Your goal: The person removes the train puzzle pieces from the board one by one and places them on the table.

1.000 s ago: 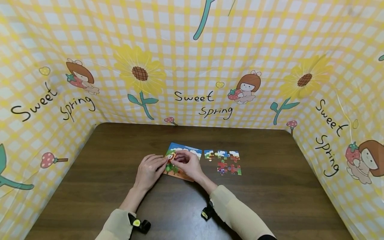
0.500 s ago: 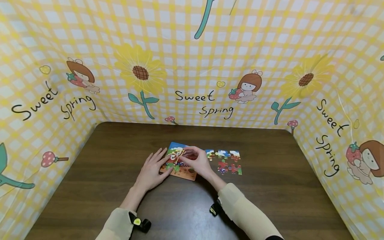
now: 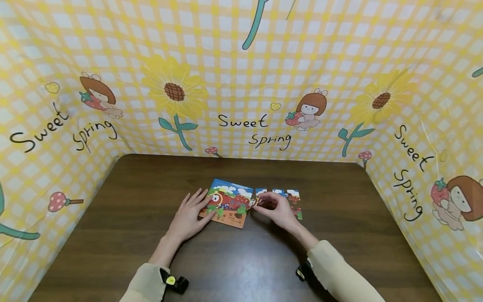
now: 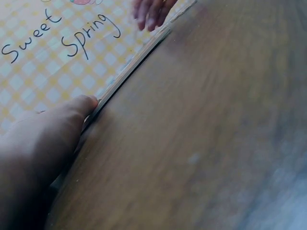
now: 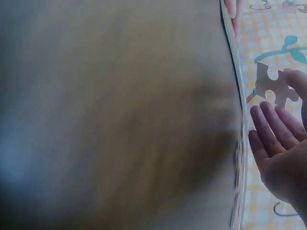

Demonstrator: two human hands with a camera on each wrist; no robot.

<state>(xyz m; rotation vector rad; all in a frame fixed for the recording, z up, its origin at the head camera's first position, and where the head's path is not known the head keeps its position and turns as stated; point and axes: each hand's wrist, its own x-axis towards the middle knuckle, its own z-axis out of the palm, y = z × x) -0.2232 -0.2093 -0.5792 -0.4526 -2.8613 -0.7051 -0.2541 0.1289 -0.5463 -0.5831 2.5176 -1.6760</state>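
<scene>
A puzzle board with a colourful picture lies tilted on the table. My left hand rests at its left side, fingers spread and fairly straight on the edge; the left wrist view has the thumb against the board's rim. Between the thumb and fingers of my right hand is a jigsaw piece, just off the board's right edge. From the right wrist, that piece shows a plain grey back, raised above the table, with the other fingers loosely bent below it.
Several loose jigsaw pieces lie in rows right of the board, partly hidden by my right hand. The brown table is enclosed at the back and sides by yellow checked cloth.
My right hand has moved right from over the board, carrying the jigsaw piece beyond its right edge. My left hand has spread its fingers and stays at the board's left side.
</scene>
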